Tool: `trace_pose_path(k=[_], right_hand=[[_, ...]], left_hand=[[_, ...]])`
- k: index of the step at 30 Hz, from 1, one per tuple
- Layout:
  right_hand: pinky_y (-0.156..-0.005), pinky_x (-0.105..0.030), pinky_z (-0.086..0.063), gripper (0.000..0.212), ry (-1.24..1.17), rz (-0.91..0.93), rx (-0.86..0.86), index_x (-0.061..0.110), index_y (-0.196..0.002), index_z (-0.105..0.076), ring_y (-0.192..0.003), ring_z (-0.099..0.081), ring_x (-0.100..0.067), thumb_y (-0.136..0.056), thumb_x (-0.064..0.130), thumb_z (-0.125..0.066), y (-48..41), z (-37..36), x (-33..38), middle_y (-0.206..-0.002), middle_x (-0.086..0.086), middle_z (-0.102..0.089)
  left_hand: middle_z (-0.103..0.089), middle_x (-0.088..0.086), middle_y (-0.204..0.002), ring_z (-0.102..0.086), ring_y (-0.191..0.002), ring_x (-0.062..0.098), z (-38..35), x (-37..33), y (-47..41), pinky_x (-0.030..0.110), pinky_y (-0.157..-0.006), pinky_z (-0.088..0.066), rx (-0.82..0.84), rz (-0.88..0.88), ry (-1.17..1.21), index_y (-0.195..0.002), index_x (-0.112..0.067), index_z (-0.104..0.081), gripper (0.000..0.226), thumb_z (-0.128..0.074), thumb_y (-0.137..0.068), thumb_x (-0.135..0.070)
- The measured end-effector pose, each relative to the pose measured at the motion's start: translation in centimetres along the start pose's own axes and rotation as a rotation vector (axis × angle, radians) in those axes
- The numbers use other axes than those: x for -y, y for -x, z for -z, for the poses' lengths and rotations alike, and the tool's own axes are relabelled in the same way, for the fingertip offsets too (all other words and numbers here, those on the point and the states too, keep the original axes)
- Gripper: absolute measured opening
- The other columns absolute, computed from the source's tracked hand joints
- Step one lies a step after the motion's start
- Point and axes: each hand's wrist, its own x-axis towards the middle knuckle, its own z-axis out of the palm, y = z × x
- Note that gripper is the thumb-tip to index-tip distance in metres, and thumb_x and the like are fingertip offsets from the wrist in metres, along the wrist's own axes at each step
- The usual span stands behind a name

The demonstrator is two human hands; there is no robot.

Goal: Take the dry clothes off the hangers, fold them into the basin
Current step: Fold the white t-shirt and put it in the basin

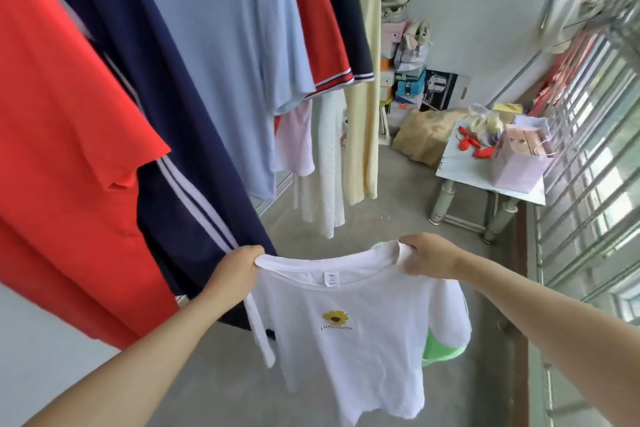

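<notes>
"Head view: what have the hands got?"

"Both grip one white T-shirt (356, 350) by its collar. The left hand (239, 269) has its fingers (254, 255) curled round the left end of the neckline. The right hand (427, 253) has its fingers (414, 243) closed on the right end. The collar is stretched between them."

"How does the shirt hang?"

"Front toward the camera, with a small sunflower print on the chest and a label showing inside the neck. The body hangs in the air, near the person."

"And the basin?"

"It's a green basin (441, 350) on the concrete floor (381, 191), mostly hidden behind the shirt. Its rim shows past the right sleeve, and a sliver shows above the collar. What it holds I cannot tell."

"What else?"

"On the left is a row of hung clothes. A red shirt (62, 149) is nearest, a navy garment (156, 97) with white stripes hangs beside it, and a light blue shirt (225, 45) is farther on. On the far right a bench (460, 163) carries a pink paper bag (519, 163) and something red (472, 146), next to the barred window (588, 149)."
</notes>
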Motion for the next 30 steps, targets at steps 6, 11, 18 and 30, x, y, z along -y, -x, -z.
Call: trace_pose_path(k=[6, 11, 18, 30], right_hand=[[-0.05, -0.02, -0.027, 0.023, 0.003, -0.038, -0.101, 0.014, -0.064, -0.034, -0.067, -0.036, -0.018, -0.082, 0.007, -0.046, -0.9, 3.7, -5.6, -0.061, 0.005, -0.038], [-0.051, -0.024, -0.027, 0.029, 0.026, -0.095, -0.184, 0.014, -0.06, -0.033, -0.07, -0.039, -0.021, -0.083, 0.006, -0.048, -1.0, 6.1, -10.8, -0.063, 0.0, -0.039], [-0.058, -0.032, -0.037, 0.017, -0.034, -0.243, -0.347, 0.006, -0.08, -0.063, -0.073, -0.056, -0.028, -0.082, 0.01, -0.047, -0.5, 8.1, -16.0, -0.077, -0.01, -0.063], [-0.048, -0.022, -0.047, 0.034, -0.381, -0.417, -0.502, 0.019, -0.054, -0.053, -0.044, -0.053, -0.016, -0.08, -0.002, -0.046, 0.2, 9.4, -15.6, -0.049, -0.002, -0.056]], left_hand=[[-0.052, 0.003, -0.059, -0.047, -0.067, 0.028, -3.6, -5.4, -3.6, 0.033, -0.06, -0.036, 0.019, 0.249, 0.096, -0.062, -0.011, -0.05, 0.025, -0.039, -0.076, 0.007], [-0.043, 0.005, -0.063, -0.04, -0.067, 0.02, -5.8, -8.9, -7.2, 0.031, -0.058, -0.027, 0.062, 0.26, 0.228, -0.061, -0.017, -0.038, 0.029, -0.04, -0.083, 0.001], [-0.053, 0.0, -0.072, -0.053, -0.073, 0.029, -7.5, -14.7, -9.2, 0.035, -0.061, -0.038, 0.01, 0.028, 0.063, -0.085, -0.023, -0.045, 0.012, -0.04, -0.095, -0.019], [-0.044, 0.005, -0.062, -0.056, -0.072, 0.035, -5.7, -18.2, -14.7, 0.034, -0.051, -0.027, 0.007, -0.093, 0.006, -0.073, -0.013, -0.036, 0.028, -0.049, -0.096, -0.021]])
